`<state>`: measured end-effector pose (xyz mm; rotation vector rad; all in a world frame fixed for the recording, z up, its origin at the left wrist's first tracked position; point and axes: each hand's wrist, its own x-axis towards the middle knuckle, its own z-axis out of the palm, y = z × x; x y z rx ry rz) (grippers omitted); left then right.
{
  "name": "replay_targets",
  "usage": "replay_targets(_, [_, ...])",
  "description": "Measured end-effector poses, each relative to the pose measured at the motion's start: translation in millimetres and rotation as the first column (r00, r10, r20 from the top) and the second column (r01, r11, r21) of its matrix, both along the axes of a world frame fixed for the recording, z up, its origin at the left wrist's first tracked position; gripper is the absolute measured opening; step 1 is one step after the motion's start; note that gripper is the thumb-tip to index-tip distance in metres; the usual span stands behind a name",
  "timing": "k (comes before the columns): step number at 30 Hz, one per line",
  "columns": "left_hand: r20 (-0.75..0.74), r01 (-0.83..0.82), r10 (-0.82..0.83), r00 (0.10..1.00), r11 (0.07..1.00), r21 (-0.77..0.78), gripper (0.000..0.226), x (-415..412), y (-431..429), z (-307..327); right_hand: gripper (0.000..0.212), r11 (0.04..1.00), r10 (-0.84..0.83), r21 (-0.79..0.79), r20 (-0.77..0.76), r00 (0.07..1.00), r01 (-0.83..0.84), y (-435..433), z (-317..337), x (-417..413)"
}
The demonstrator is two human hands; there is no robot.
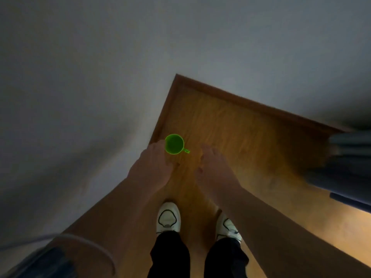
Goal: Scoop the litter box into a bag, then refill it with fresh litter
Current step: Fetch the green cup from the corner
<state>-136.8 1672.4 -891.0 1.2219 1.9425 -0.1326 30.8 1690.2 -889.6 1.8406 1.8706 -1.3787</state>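
The left hand (152, 165) sits at the left rim of the green scoop cup (174, 144) above the floor (241, 137) (blur hides whether its fingers grip), the right hand (212, 167) loose and empty to the cup's right, so a hasty grab may tip it.

Floor (230, 125): orange-brown wood-grain laminate, dim light, view blurred. It narrows to a room corner just beyond the green scoop cup (174, 144).

Brown baseboard (251, 105) edges the floor on both sides of that corner. One run passes close to the left of the cup, the other slants away to its right.

The cup is seen mouth up, round, with a short tab handle pointing right. Cannot tell whether it rests on the boards or sits above them.

Nearer than the cup, a pair of white sneakers stand on the floor, left one (168, 217) and right one (227, 225), toes toward the cup.

Far right of the cup is a dark grey-blue bulk (345, 163), smeared and not identifiable.
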Motion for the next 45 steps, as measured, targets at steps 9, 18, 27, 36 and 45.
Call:
replay_targets(9, [0.093,-0.209,0.218,0.971,0.973,-0.094,0.094,-30,-6,-232,0.055,0.998,-0.033,-0.054,0.043,0.999,0.035,-6,-251,-34])
replay_targets(18, [0.273,-0.284,0.272,0.923,0.959,0.007,0.067,7,-14,-134,0.029,0.952,-0.306,-0.009,-0.099,0.947,0.307,-28,-164,-2])
replay_targets(27, [0.45,-0.178,0.105,0.887,0.977,0.121,0.072,69,11,242,0.019,0.941,-0.251,0.203,-0.119,0.961,0.27,10,248,84])
replay_targets(36, [0.434,-0.081,-0.205,0.877,0.828,0.555,0.051,134,13,598,0.018,0.782,-0.235,0.533,-0.23,0.944,0.324,-34,615,160])
replay_targets(45, [0.214,0.377,-0.749,0.627,0.533,0.758,0.051,224,2,694,0.024,0.497,-0.56,0.579,-0.355,0.748,0.647,-137,732,242])
